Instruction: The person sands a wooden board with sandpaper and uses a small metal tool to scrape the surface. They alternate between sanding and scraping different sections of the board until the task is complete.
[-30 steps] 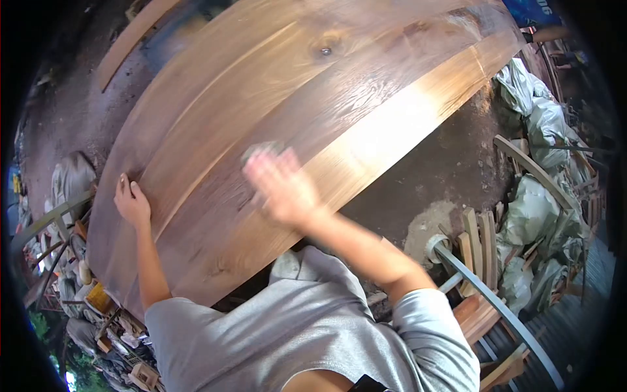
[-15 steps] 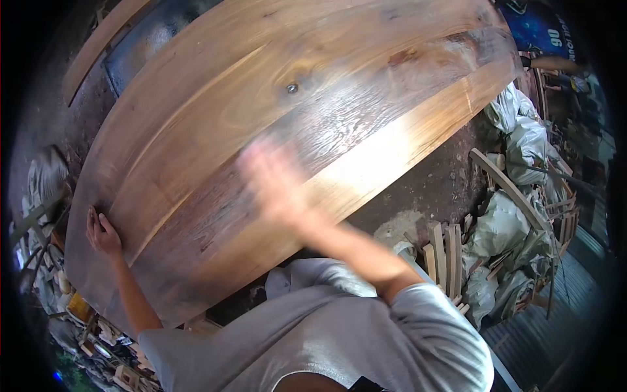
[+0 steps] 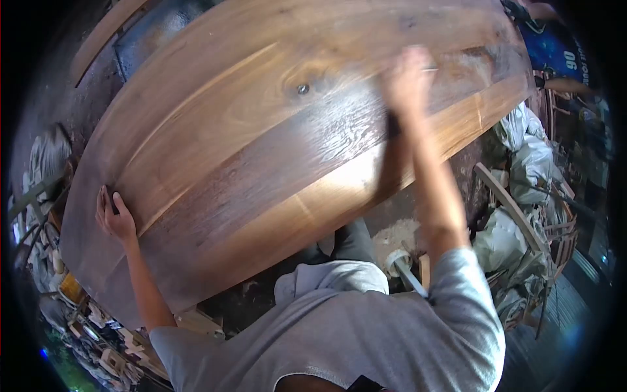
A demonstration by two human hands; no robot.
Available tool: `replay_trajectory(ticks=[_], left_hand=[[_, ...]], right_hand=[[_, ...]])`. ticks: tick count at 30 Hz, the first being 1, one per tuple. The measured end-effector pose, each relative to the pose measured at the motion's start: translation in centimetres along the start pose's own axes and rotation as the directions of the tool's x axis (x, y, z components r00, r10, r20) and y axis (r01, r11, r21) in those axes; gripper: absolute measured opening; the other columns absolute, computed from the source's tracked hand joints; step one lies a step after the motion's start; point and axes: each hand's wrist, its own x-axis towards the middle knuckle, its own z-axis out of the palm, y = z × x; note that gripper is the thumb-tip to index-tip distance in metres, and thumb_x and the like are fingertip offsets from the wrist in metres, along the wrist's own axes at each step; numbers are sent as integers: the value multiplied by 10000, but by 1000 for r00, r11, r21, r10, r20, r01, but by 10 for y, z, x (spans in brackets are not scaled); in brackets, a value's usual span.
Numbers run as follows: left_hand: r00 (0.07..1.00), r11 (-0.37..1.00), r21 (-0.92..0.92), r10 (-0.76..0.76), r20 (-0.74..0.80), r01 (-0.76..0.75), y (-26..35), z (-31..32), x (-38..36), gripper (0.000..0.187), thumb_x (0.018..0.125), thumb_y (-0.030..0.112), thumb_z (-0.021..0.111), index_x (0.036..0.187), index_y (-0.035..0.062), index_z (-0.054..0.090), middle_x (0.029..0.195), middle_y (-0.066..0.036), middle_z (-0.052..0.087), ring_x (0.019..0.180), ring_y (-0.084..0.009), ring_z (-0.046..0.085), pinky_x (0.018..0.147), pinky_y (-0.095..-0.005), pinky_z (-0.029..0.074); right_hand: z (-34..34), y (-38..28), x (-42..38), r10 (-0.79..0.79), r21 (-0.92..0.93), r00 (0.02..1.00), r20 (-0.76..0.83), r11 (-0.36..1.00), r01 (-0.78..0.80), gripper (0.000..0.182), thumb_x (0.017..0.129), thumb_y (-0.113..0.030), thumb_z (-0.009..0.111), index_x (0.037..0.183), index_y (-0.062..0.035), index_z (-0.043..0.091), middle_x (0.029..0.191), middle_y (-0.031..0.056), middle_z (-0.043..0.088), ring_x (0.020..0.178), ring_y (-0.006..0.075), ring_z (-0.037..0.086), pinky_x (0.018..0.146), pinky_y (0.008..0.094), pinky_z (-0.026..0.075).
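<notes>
A large brown wooden panel (image 3: 215,157) with a dark knot and a glossy streak fills the middle of the view. Near its left end my left hand (image 3: 116,215) rests on the surface, fingers apart, holding nothing. Farther out, towards the right end, my right hand (image 3: 409,81) is over the panel, smeared by motion. A small pale edge shows beside its fingers, but what it is, and whether I hold it, cannot be made out.
At the top right stands a person in a blue shirt (image 3: 548,49), gloved hands by the panel's end. Pale sacks (image 3: 530,166) and wood strips (image 3: 509,202) lie to the right. Wood scraps (image 3: 117,366) are heaped at the lower left.
My right hand has swept from the panel's middle up and to the right. My left hand stays near the left end. More of the person in blue shows.
</notes>
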Motion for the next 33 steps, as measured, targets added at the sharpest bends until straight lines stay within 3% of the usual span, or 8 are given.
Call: replay_trajectory(ticks=[7,10,14,19,21,23,27,33], left_hand=[[992,996,-43,84,96,-80,99,-18,25,383,983,268,671,1327,109,723,1380,-88,670,1237,-304,613,1051,-423,469],[988,983,-136,133,82,-121,114,-10,26,392,977,273,676,1330,111,721,1382,-82,661,1198,-314,617,1047,-423,471],[996,989,-129,77,36,-72,110,-6,31,402,968,279,688,1332,111,719,1370,-78,666,1188,-302,617,1041,-423,474],[994,989,-147,46,101,-31,110,-12,33,406,991,280,660,1372,144,698,1386,-97,660,1221,-311,607,1065,-427,463],[993,989,-147,38,110,-21,111,-10,31,404,996,279,654,1376,147,696,1386,-96,660,1222,-308,607,1080,-424,454],[994,989,-137,69,88,-56,110,-10,33,410,986,285,665,1366,136,700,1392,-88,656,1216,-310,606,1066,-424,462],[992,988,-120,110,64,-102,107,-5,31,413,985,288,664,1365,133,701,1395,-84,653,1217,-316,606,1058,-426,471],[994,990,-109,92,58,-86,113,-6,35,400,994,287,659,1364,143,705,1380,-92,664,1204,-313,625,1038,-436,485]], right_hand=[[-130,-214,-98,-674,497,728,127,679,541,730,1040,-320,416,1661,-41,152,1734,160,182,1598,320,178,1303,545,86],[-5,-45,-34,-126,164,974,-187,974,158,653,1100,-452,333,1626,-66,322,1714,179,243,1602,335,165,1284,553,142],[45,174,51,478,154,834,274,835,-529,790,1065,-559,388,1614,0,290,1696,239,245,1585,363,210,1264,567,184],[-4,-111,-40,-118,312,911,-396,915,255,652,1038,-304,476,1561,68,365,1645,286,323,1539,427,300,1268,571,208],[-141,-226,-86,-517,324,784,343,849,418,672,1040,-254,394,1618,45,225,1676,246,264,1587,388,185,1298,545,126],[-148,-239,-97,-672,575,668,318,698,428,693,1050,-280,367,1623,55,169,1697,231,219,1599,373,138,1305,527,96],[-26,-79,-27,-145,476,952,-270,839,264,669,1060,-377,481,1629,-75,300,1683,175,317,1582,325,247,1298,555,111],[50,193,81,417,122,874,250,882,-456,710,1055,-511,441,1583,-39,384,1655,243,330,1546,362,301,1239,581,228]])
